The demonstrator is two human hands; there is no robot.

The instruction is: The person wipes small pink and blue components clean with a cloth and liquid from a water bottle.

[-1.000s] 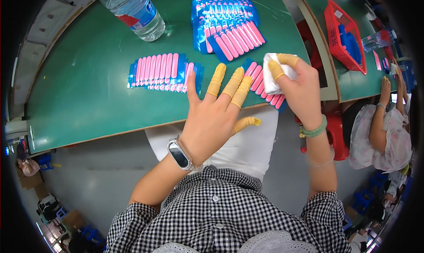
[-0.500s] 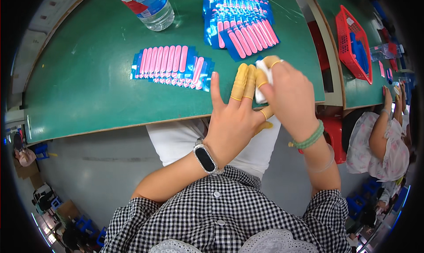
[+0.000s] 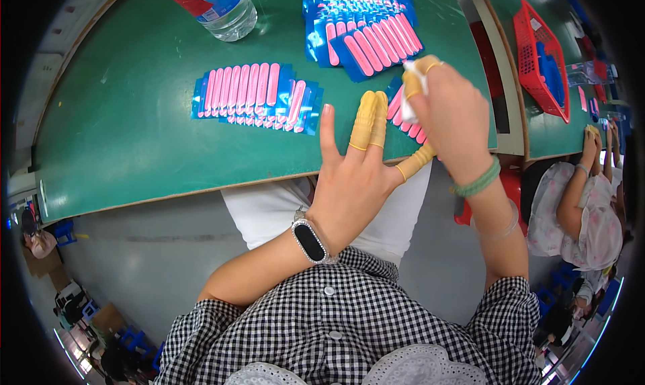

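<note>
My right hand (image 3: 460, 119), with yellow finger cots on its fingertips, is closed on a folded white cloth (image 3: 408, 109). The cloth lies over a blue sheet with pink rounded strips (image 3: 418, 132), which is partly hidden beneath the hand. My left hand (image 3: 356, 183) rests at the table's front edge with its fingers spread. Two of its fingers in yellow cots lie just left of that sheet, and its cot-covered thumb reaches along the sheet's near side. A fanned row of similar sheets (image 3: 243, 89) lies to the left. A larger overlapping stack (image 3: 376, 46) is farther back.
A clear water bottle (image 3: 232, 19) stands at the back left of the green table (image 3: 121, 136). On a neighbouring table to the right are a red plastic basket (image 3: 531, 62) and another person's hands (image 3: 594, 143). A red stool (image 3: 463, 214) is below.
My right hand has moved slightly up and to the right with the white cloth, showing more of the pink-striped sheet. My left thumb has stretched out toward the right.
</note>
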